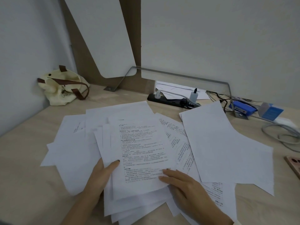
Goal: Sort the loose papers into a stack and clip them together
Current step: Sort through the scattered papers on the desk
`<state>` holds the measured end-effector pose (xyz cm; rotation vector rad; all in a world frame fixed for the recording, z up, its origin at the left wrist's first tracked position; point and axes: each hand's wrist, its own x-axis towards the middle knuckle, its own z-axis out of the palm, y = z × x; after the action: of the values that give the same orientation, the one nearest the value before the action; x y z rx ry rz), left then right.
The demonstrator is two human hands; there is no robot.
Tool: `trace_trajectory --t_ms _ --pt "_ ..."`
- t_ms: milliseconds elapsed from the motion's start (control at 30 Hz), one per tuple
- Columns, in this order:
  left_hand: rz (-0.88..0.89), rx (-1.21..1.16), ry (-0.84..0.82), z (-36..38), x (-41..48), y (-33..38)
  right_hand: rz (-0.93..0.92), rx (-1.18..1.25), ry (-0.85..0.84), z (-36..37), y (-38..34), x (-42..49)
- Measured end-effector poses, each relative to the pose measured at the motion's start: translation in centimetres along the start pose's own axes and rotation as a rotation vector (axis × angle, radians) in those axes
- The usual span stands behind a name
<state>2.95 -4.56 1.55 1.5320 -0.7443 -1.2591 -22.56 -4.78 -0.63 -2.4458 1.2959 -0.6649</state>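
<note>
Head view: loose papers (219, 143) lie fanned over the pale surface (24, 184), just in front of the black power strip (172, 101) and spreading to both sides of it. Straight in front of the strip, nearest the person, a gathered pile (134, 200) is topped by a printed sheet (141, 151). The left hand (100, 174) pinches the pile's left edge, thumb on top; the rest of that hand seems tucked beneath, though it is hidden. The right hand (183, 182) rests on the sheet's lower right corner, fingers (168, 173) straight and flat, gripping nothing. A cream tote bag (61, 85) sits well left of the strip, a blue box (243, 109) to its right.
</note>
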Motion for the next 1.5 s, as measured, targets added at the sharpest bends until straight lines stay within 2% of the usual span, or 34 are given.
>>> trace_trajectory --t_ms 100,167,233,300,367,700,800,900,1000,1067,1133,1267,1500 --pt "0.003 0.028 0.006 -0.2 0.1 -0.4 0.158 0.151 -0.114 -1.3 -0.3 0.2" --pt "0.014 0.045 0.018 -0.3 0.1 -0.5 0.297 0.230 -0.004 -2.3 0.8 1.0" --pt "0.044 0.066 0.034 -0.2 -0.1 -0.4 0.463 0.096 0.078 -3.1 2.8 1.7" --pt "0.058 0.077 0.038 -0.1 -0.2 -0.4 0.618 -0.112 0.033 -4.0 4.2 1.9" --pt "0.050 0.078 0.044 -0.1 -0.2 -0.5 0.710 -0.189 -0.035 -4.4 4.6 1.9" --pt "0.037 0.095 0.067 0.5 -0.2 -0.4 0.667 -0.457 -0.029 -4.3 5.4 2.4" --pt "0.032 0.098 0.078 0.4 -0.1 -0.4 0.658 -0.210 0.038 -5.7 4.5 2.8" --pt "0.029 0.100 0.083 0.4 0.0 -0.5 0.608 0.272 0.108 -7.7 1.8 3.5" --pt "0.026 0.112 0.074 0.6 0.0 -0.6 0.579 0.906 0.093 -9.9 -1.2 3.6" --pt "0.019 0.118 0.077 0.6 -0.1 -0.7 0.526 1.182 0.073 -10.6 -2.0 3.5" --pt "0.013 0.117 0.084 0.5 -0.2 -0.7 0.487 1.360 0.084 -10.9 -2.2 3.3" --pt "0.032 0.124 0.089 0.4 -0.3 -0.6 0.554 1.452 0.125 -9.8 -0.9 2.8" --pt "0.010 0.083 0.065 0.4 0.0 -0.5 0.761 1.357 0.130 -6.9 0.6 2.2"
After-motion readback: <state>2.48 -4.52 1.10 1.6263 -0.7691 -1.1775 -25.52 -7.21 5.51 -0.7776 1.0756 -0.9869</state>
